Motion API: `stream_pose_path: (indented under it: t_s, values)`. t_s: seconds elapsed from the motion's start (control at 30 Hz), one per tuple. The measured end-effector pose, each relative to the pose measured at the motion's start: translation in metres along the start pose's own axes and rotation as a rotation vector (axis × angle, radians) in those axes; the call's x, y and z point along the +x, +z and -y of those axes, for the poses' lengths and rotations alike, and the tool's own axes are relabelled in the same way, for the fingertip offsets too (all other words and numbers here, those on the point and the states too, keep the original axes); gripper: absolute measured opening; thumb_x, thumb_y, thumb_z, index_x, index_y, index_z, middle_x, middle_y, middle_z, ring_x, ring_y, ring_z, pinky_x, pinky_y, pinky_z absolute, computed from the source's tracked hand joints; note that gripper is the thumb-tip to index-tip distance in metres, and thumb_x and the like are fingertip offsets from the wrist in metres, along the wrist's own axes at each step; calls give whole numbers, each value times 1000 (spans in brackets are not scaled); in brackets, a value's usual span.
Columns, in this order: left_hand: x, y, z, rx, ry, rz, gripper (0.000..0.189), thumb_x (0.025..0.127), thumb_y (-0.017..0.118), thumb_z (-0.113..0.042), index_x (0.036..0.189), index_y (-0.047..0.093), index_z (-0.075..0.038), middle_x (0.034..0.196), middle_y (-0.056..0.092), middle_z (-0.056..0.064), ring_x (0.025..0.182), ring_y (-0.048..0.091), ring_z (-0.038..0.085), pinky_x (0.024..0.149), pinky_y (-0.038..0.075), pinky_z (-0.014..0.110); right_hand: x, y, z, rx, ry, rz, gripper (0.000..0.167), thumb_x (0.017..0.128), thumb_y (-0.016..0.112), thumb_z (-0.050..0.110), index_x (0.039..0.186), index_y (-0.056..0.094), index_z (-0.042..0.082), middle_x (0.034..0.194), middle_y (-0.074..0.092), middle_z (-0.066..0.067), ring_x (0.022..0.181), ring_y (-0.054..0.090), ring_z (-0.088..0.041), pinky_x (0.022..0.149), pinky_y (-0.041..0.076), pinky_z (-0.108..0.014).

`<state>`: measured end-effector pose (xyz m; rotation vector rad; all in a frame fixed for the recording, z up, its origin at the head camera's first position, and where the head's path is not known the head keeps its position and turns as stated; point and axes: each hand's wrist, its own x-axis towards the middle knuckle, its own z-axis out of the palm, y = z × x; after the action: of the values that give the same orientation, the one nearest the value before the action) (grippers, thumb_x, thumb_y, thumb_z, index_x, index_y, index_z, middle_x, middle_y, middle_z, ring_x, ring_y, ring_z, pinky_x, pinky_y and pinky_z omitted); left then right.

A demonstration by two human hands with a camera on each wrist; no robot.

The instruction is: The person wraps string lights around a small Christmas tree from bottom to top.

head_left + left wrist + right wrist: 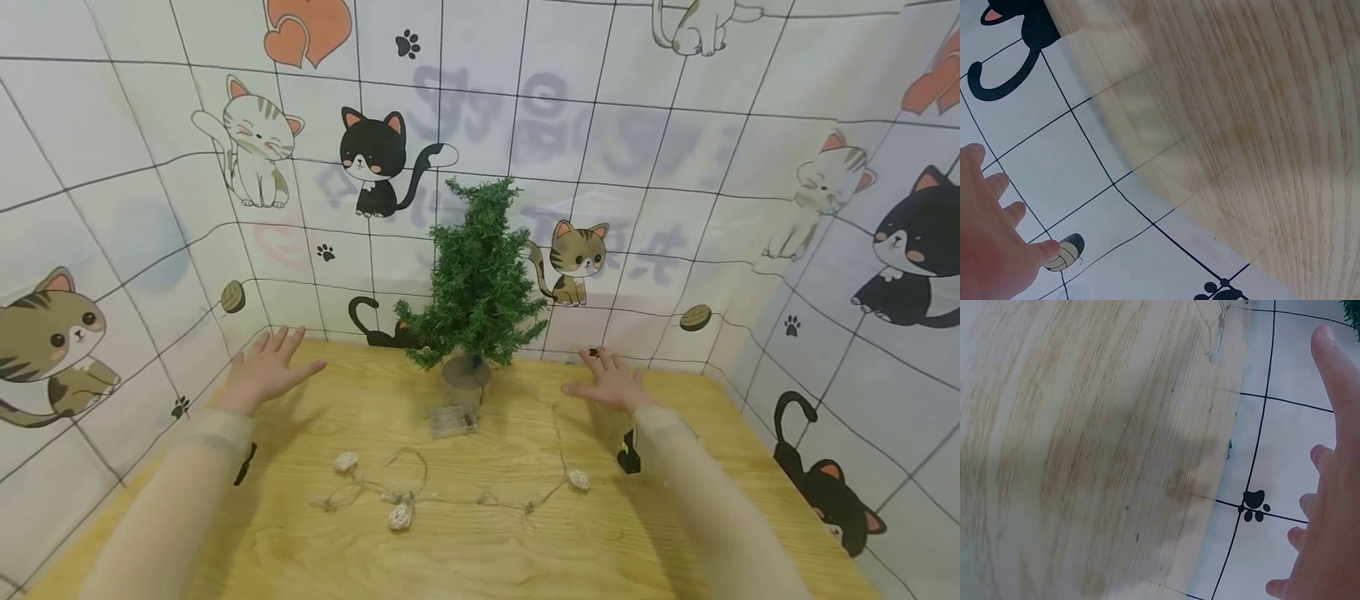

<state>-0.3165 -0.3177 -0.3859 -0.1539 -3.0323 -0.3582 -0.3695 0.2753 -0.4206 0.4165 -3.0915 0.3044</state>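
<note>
A small green artificial tree (480,275) in a round burlap-coloured base (465,385) stands at the back middle of the wooden table. Before the base lies a clear battery box (453,421). A string light (510,503) trails over the tabletop, with white woven balls (401,516) along it. To the tree's left, my left hand (268,372) is held with fingers spread, holding nothing. My right hand (609,383) is likewise spread on the other side, near the string's far end. Both wrist views show the fingers extended over table edge and wall.
White wall sheeting (480,125) with cat prints and grid lines encloses the table (480,558) at the back and both sides. A small black object (629,454) sits partly behind the right forearm. Tiny green bits (1230,449) lie near the table's back edge.
</note>
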Motion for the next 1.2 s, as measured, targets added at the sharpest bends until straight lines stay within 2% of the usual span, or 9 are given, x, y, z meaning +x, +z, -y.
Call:
stream_pose_path:
  t_s: [0.2, 0.43, 0.8, 0.97, 1.2]
  values:
    - [3, 2, 6, 5, -10, 9, 94, 91, 33, -74, 157, 6, -11, 157, 3, 27, 139, -2, 53, 99, -2, 77, 4, 6, -2, 12, -3, 3, 102, 82, 40, 82, 158, 11, 20, 158, 4, -24, 140, 7, -53, 99, -2, -78]
    - [7, 2, 1, 17, 9, 17, 94, 91, 33, -74, 157, 7, -11, 157, 4, 26, 140, -1, 52, 100, -1, 76, 9, 6, -6, 33, -17, -2, 98, 85, 45, 76, 157, 13, 17, 157, 6, -27, 138, 7, -56, 96, 3, -81]
    - [8, -3, -2, 4, 10, 11, 95, 91, 35, -73, 156, 10, -9, 157, 6, 28, 140, 0, 52, 101, 1, 76, 5, 1, 3, 44, -18, 19, 97, 86, 47, 74, 157, 15, 16, 158, 7, -25, 140, 7, -54, 98, 7, -79]
    - [5, -1, -8, 43, 48, 22, 94, 91, 32, -75, 157, 9, -12, 158, 6, 25, 141, 1, 51, 102, 3, 76, -10, 5, 17, 86, -90, 35, 94, 88, 51, 69, 157, 16, 14, 159, 5, -23, 140, 8, -52, 100, 8, -78]
    - [-13, 3, -41, 59, 190, -11, 87, 93, 38, -69, 157, 15, -14, 158, 12, 21, 141, 11, 49, 103, 13, 74, -45, 10, 46, 241, -277, 91, 91, 87, 63, 58, 155, 23, 14, 159, 10, -20, 141, 10, -49, 101, 12, -77]
